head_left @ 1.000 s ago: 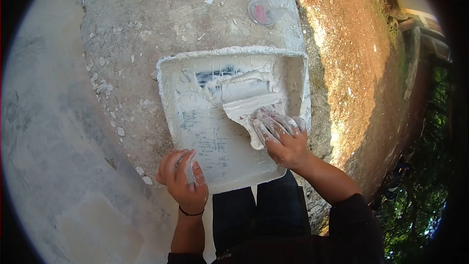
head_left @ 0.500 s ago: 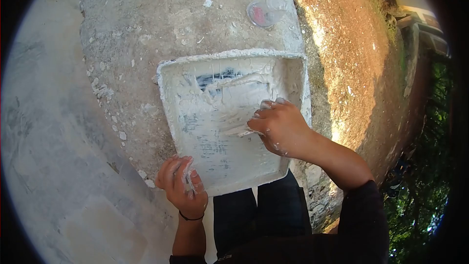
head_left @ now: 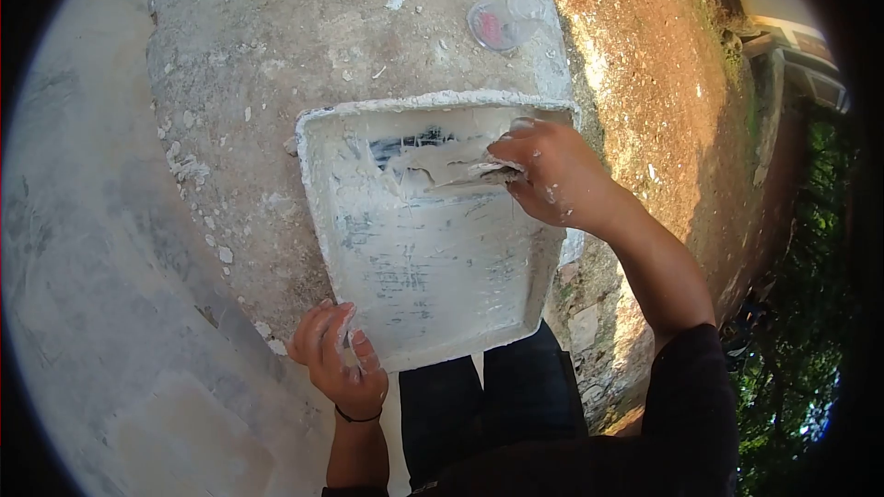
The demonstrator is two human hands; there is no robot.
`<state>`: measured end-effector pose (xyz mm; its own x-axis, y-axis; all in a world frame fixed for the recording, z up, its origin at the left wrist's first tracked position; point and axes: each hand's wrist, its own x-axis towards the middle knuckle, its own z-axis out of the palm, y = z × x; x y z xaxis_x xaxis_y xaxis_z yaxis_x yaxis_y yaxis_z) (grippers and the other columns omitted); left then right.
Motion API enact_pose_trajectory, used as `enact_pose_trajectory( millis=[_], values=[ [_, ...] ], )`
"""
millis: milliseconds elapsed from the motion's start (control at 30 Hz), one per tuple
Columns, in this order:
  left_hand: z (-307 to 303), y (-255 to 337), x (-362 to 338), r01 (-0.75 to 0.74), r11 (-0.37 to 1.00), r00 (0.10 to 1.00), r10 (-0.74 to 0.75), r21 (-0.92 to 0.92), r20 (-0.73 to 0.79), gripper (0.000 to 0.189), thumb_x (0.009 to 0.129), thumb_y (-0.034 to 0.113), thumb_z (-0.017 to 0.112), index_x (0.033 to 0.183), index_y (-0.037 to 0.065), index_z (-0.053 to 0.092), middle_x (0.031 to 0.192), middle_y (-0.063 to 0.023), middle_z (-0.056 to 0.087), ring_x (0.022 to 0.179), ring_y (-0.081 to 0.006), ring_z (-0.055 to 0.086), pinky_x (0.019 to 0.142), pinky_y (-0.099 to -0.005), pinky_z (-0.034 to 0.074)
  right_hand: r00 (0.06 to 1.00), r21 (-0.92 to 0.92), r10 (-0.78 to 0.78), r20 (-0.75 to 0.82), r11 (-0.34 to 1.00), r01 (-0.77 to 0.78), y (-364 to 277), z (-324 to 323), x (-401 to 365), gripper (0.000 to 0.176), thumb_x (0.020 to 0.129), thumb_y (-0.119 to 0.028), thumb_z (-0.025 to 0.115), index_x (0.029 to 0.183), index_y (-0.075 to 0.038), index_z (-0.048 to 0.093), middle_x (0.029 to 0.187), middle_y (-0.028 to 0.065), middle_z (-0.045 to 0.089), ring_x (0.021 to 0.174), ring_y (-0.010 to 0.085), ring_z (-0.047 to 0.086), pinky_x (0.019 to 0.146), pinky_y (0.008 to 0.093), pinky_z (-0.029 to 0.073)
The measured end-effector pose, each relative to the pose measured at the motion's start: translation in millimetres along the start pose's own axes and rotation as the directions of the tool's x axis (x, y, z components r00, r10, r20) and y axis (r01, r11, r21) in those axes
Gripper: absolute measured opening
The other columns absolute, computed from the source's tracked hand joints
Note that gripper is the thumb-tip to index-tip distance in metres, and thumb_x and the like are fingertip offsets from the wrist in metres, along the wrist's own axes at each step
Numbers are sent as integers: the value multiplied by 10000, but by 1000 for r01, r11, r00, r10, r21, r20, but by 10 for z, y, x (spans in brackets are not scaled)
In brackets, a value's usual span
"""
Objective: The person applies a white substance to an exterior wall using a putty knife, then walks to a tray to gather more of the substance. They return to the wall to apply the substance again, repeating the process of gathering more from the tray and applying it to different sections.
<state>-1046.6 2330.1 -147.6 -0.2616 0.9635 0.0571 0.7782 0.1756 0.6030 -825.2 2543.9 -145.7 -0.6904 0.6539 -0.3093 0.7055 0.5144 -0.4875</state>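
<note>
Two hands: both mine, bare, marked with white residue.
Right hand (head_left: 552, 173): over the far right part of the tray (head_left: 471, 344); fingers closed together, pinching the scraper (head_left: 502, 171).
Scraper: inside the tray near its far wall, seen almost edge-on; its visible strip reaches left out of my right fingers. The far side of the grip is hidden.
Paste (head_left: 447, 162): white, gathered in the far part of the tray, directly left of my right fingertips. Its ridge runs sideways, roughly along the far wall, much in line with the scraper.
Nearer hand: the right, beside the paste; the left is well apart from it.
Left hand (head_left: 339, 359): at the near left corner of the tray, fingers bent, thumb set apart from them. I cannot tell whether they press on the rim.
Tray floor: thinly coated, with dark streaks showing through on the near side.
Ledge (head_left: 304, 46): rough, bears the tray; white crumbs scattered about.
Clear tub (head_left: 497, 28): beyond the tray, pinkish inside, touched by neither hand.
</note>
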Motion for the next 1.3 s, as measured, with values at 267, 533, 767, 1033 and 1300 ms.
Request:
enact_pose_trajectory(
  millis=[267,533,767,1033,1300],
  values=[
    [-10,49,22,-5,1000,999,4,6,54,214,871,129,491,992,-18,588,1003,-142,585,1009,-317,522,915,-412,363,984,66,-6,178,998,-6,32,282,-109,268,579,-21,634,845,-48,616,744,135,590,766,337,579,678,420,478],
    [118,195,75,-42,993,996,49,-108,71,214,833,125,520,983,-7,594,991,-124,580,993,-304,531,913,-398,340,991,152,105,87,981,-117,139,46,64,304,615,-1,591,916,-28,623,799,175,621,802,358,592,697,416,481],
    [115,220,54,-2,990,997,14,-141,81,214,856,122,494,984,-29,577,1000,-154,573,995,-320,526,899,-428,381,909,294,333,-249,921,-257,54,33,-507,281,641,2,599,921,-5,576,832,190,579,804,386,568,700,417,462],
    [94,237,25,-25,990,996,37,-142,80,220,869,149,501,981,-22,582,994,-149,583,991,-320,528,899,-421,384,966,-143,89,-241,982,-126,-173,227,-357,261,673,-38,592,933,-55,579,856,117,601,844,318,597,713,407,488],
    [47,181,-49,-9,984,995,27,-180,95,222,873,170,510,962,-14,595,982,-144,585,986,-316,531,895,-422,384,958,-249,-53,-283,968,-19,31,752,-278,292,696,-76,567,986,-75,602,980,131,616,932,329,595,740,422,489]
  ],
)
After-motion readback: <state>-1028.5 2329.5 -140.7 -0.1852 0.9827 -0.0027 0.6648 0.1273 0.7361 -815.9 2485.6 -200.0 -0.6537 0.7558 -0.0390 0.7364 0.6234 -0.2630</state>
